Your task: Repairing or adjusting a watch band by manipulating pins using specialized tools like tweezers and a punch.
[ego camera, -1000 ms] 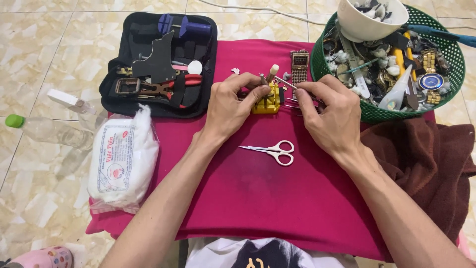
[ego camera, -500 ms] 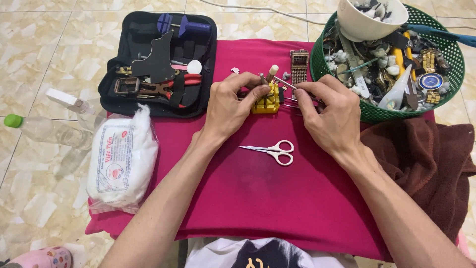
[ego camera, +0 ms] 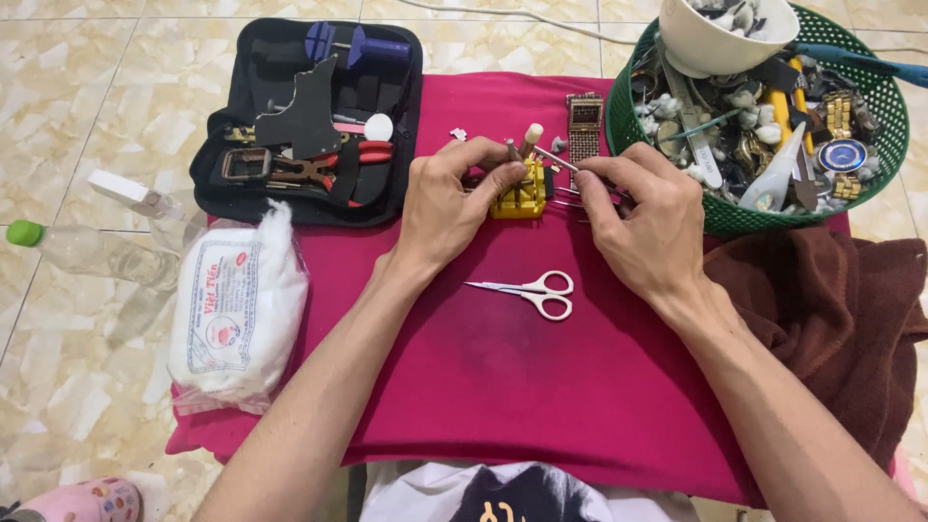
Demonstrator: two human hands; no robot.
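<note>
Two hands meet over a small yellow holder block (ego camera: 519, 196) near the top middle of the magenta cloth (ego camera: 503, 387). From my end, the left hand (ego camera: 449, 198) is curled shut around the block, fingers wrapped over its top and left side. The right hand (ego camera: 646, 220) is pinched closed on a thin metal pin tool (ego camera: 553, 159) that angles in toward the block's top; can't quite see what the tip touches. Just below the hands, small white-handled scissors (ego camera: 537, 291) lie flat on the cloth, apart from both. Right behind the block there's a short piece of gold watch band (ego camera: 584, 124). Further out, on the left, an open black tool case (ego camera: 309, 121) with red-handled pliers (ego camera: 362, 152) in it, and below that a bag of white cotton (ego camera: 237, 309). On the right, a green basket (ego camera: 875, 184) full of watch parts, with a white bowl (ego camera: 720, 43) in it, and a brown towel (ego camera: 831, 309) beside the cloth. Everything sits on a tiled floor (ego camera: 68, 116).
</note>
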